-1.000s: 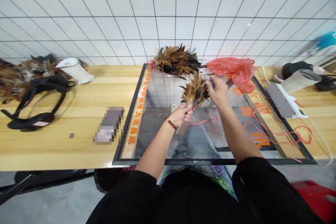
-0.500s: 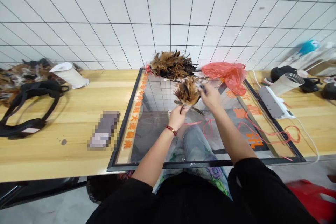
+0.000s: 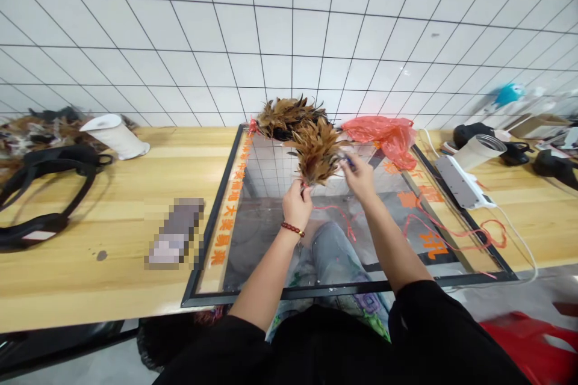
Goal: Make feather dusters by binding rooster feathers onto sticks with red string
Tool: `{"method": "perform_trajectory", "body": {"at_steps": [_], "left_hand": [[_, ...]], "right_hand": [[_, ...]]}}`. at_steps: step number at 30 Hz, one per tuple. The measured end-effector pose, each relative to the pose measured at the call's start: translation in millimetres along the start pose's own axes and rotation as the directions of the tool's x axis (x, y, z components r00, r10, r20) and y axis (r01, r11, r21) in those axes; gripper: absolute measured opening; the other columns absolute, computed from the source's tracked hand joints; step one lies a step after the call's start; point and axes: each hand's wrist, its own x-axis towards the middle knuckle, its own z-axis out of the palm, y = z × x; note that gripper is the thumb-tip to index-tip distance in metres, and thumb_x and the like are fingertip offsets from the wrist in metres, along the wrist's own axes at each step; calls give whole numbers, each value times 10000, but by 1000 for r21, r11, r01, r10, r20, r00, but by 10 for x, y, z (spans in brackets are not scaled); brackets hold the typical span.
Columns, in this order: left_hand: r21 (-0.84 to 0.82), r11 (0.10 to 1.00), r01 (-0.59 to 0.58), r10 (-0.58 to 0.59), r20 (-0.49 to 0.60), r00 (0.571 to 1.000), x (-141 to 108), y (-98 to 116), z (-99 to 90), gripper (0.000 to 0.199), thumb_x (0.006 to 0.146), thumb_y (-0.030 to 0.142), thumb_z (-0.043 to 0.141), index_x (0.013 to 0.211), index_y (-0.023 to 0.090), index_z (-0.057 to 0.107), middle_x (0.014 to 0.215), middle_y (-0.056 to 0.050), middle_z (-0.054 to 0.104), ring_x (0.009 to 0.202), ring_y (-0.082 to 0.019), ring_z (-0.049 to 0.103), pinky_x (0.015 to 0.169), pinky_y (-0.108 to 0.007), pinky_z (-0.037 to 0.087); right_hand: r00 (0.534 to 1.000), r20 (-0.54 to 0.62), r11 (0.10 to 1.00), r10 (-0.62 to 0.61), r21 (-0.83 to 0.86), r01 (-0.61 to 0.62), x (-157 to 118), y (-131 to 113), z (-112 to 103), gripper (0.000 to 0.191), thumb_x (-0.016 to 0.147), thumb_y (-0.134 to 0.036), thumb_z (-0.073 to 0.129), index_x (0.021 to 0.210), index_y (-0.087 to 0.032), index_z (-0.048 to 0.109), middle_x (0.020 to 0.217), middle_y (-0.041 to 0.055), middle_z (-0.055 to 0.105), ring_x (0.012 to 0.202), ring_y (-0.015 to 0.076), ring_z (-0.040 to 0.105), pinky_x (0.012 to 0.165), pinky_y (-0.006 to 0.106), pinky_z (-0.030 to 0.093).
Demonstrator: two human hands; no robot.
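Note:
A bundle of brown and black feathers (image 3: 318,150) stands fanned out over the framed glass pane (image 3: 271,240). My left hand (image 3: 298,198) pinches it at its lower end, where a bit of pink string shows. My right hand (image 3: 360,177), beside the bundle's right edge, is closed around a small dark-blue object whose kind I cannot make out. Behind lies a larger bunch of feathers (image 3: 289,113), tied with pink at its left end. Pink string (image 3: 338,210) trails across the glass between my forearms.
A red plastic bag (image 3: 383,132) lies at the back right, with a white power strip (image 3: 463,183) farther right. On the left are a phone (image 3: 178,231), a white spool (image 3: 115,135), a black headset-like frame (image 3: 49,192) and more feathers (image 3: 34,132).
The held feather bundle now spreads wider and more upright, its tips turned toward the back. My right hand has shifted slightly down, and the view has tilted a little.

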Motion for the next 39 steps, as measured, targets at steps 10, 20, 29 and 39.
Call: {"method": "perform_trajectory", "body": {"at_steps": [10,20,29,39], "left_hand": [[-91,994,67,-64,42,997,-36,29,-9,107,776,151,648,831,230,601,776,-46,585,793,-216,561,645,-241,357],[-42,999,-11,13,40,999,-62,-28,-6,92,797,145,653,829,217,606,770,-28,526,700,-173,472,588,-240,268],[412,910,-58,-12,164,986,-83,5,21,148,898,251,517,997,239,627,1030,-90,674,874,-228,636,695,-279,376],[135,991,23,-51,208,977,14,-57,43,160,883,307,537,783,195,592,689,-13,610,695,-159,562,637,-250,352]], "right_hand": [[985,104,984,-137,125,124,-355,-761,-9,209,901,-376,544,1029,-251,651,1130,119,655,1134,269,611,941,434,513],[934,273,939,-230,315,139,-148,-713,-150,192,892,-346,555,1039,-240,617,1230,96,661,1134,243,622,967,416,481],[999,-27,997,-20,-71,18,-271,-250,-340,296,916,-419,499,1033,-177,624,922,83,675,824,207,612,746,326,477],[944,35,897,329,-323,-301,16,151,-259,477,953,-403,372,1283,-115,563,1062,176,696,926,284,649,803,386,481]]}}
